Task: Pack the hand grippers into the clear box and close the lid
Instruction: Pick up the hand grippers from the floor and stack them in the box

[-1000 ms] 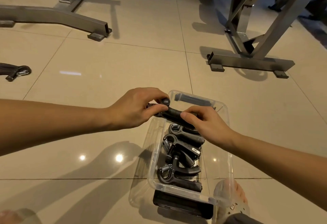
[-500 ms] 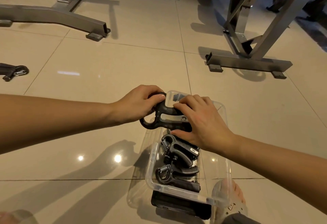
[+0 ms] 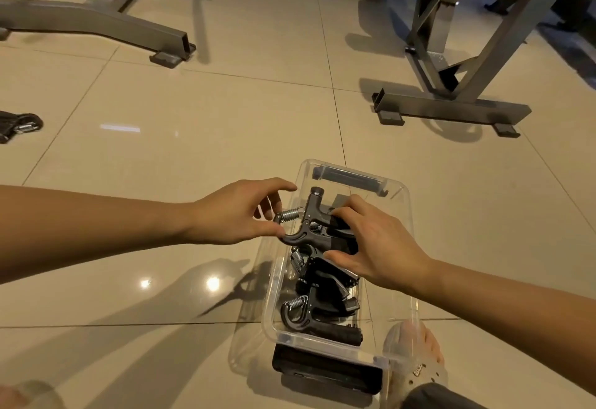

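A clear box (image 3: 409,215) stands on the tiled floor in front of me, with a black latch at each end. Several black hand grippers (image 3: 319,315) with steel springs lie inside it. Over the box's far half, my right hand (image 3: 377,241) grips the handles of another black hand gripper (image 3: 309,215) between fingers and thumb. My left hand (image 3: 232,211) has its fingers spread, and its thumb tip touches that gripper's curved end beside the spring. A clear plastic piece shows under the box's left side; I cannot tell if it is the lid.
Grey gym machine bases stand on the floor at the far left (image 3: 96,21) and far right (image 3: 451,108). A black strap with a metal clip (image 3: 19,126) lies at the left edge. My foot in a clear sandal (image 3: 416,353) touches the box's near right corner.
The hand gripper has turned and come down into the box's far half. My left hand has loosened from a grip to spread fingers, while my right hand still holds the handles.
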